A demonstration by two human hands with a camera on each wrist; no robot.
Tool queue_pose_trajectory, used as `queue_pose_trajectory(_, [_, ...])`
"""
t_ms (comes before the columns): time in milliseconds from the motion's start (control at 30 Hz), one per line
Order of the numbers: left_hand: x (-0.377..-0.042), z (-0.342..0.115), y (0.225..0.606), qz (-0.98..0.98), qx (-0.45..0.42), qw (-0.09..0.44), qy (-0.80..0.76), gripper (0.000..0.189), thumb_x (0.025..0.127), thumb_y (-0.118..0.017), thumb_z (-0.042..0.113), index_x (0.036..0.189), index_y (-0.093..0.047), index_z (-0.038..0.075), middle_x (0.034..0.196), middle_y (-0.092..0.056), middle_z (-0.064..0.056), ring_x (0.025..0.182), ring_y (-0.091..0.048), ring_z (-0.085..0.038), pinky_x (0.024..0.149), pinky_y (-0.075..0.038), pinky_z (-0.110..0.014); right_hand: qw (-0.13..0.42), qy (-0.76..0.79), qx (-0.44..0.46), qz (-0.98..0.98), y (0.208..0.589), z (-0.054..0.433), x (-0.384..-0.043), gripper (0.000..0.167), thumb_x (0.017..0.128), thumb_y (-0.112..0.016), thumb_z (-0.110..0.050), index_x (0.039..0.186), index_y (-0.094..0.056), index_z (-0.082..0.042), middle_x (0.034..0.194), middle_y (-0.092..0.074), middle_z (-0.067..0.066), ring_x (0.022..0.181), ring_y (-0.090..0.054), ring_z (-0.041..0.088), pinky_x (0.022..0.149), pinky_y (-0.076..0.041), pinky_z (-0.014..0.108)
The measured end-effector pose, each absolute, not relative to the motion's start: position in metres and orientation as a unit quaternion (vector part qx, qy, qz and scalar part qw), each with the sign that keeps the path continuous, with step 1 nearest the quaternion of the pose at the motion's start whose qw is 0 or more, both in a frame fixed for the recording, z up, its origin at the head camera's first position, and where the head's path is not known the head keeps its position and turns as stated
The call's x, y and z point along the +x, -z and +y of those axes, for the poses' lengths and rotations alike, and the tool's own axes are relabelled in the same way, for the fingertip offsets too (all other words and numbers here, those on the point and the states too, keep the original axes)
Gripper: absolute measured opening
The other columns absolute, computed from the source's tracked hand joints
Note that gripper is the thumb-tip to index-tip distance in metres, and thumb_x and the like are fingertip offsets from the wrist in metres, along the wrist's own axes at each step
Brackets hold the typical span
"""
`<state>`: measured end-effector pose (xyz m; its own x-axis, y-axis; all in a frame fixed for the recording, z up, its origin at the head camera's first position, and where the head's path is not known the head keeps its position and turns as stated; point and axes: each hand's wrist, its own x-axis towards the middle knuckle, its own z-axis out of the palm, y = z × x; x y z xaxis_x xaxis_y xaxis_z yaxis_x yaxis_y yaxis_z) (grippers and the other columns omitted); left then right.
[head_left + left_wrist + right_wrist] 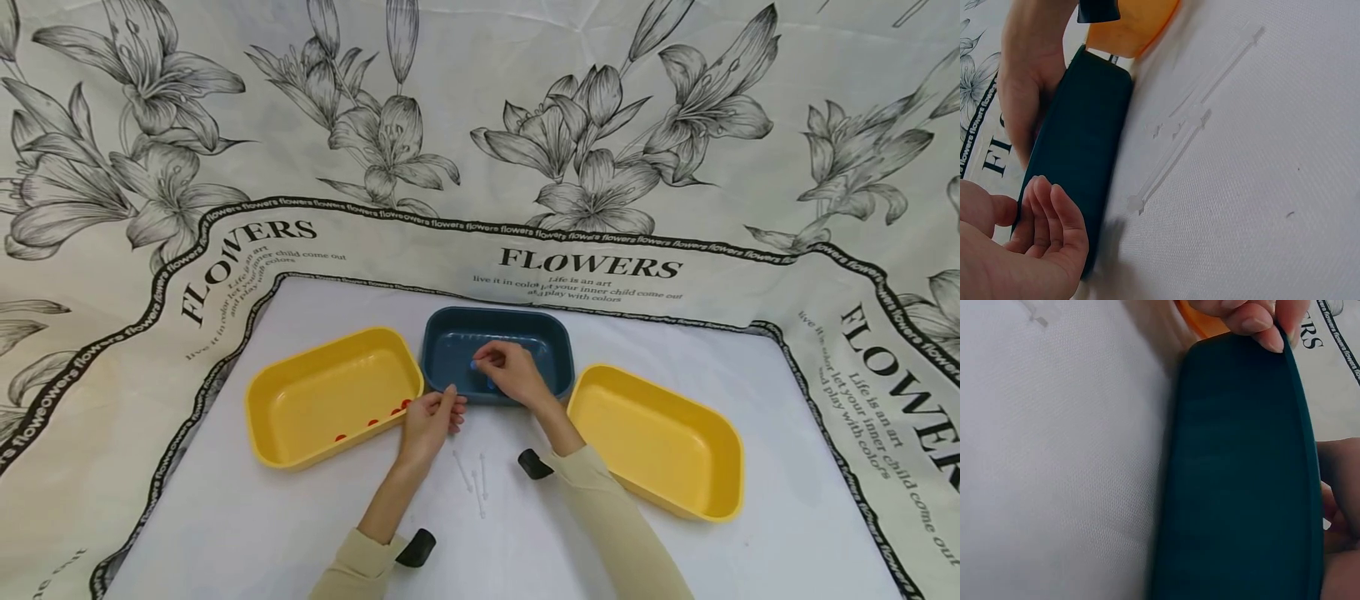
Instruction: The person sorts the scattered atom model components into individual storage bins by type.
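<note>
A dark blue bin (498, 321) stands in the middle of the table. My left hand (431, 423) pinches its near left rim between thumb and fingers; the left wrist view shows the fingertips (1060, 206) against the outer wall. Reaching over the front rim, my right hand (512, 371) holds a small blue piece (474, 365) between thumb and forefinger inside the bin. Another blue piece (491, 384) shows below that hand. In the right wrist view the bin's wall (1241, 469) hides most of the right hand's fingers and what they hold.
A yellow bin (258, 400) on the left has several red pieces (372, 423) along its near wall. Another yellow bin (731, 450) stands on the right. Several thin clear sticks (475, 492) lie on the white cloth in front. Flower-printed fabric (420, 192) rises behind.
</note>
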<state>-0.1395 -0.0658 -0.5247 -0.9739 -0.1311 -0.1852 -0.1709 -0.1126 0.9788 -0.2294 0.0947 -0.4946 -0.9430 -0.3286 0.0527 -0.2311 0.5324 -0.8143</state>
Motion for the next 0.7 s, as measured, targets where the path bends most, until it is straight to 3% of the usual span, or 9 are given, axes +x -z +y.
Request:
queue_pose_trajectory(433, [-0.140, -0.065, 0.525, 0.664, -0.118, 0.018, -0.738, 0.034, 0.108, -0.057, 0.022, 0.102, -0.071, -0.009, 0.092, -0.071, -0.024, 0.070, -0.065, -0.021, 0.063, -0.056, -0.019, 0.080, 0.391, -0.212, 0.892, 0.500, 0.081, -0.239, 0.006, 0.095, -0.068, 0.000, 0.098, -0.073, 0.003, 0.089, -0.071, 0.011, 0.079, -0.066, 0.021, 0.074, -0.056, 0.033])
queue_pose_trajectory(700, [-0.140, -0.065, 0.525, 0.661, -0.123, 0.019, -0.740, 0.035, 0.107, -0.057, 0.023, 0.102, -0.071, -0.009, 0.088, -0.071, -0.018, 0.067, -0.062, -0.013, 0.064, -0.057, -0.020, 0.097, 0.352, -0.238, 0.900, 0.499, 0.076, -0.240, 0.006, 0.093, -0.068, 0.004, 0.094, -0.073, 0.003, 0.086, -0.070, 0.010, 0.077, -0.063, 0.019, 0.072, -0.054, 0.032])
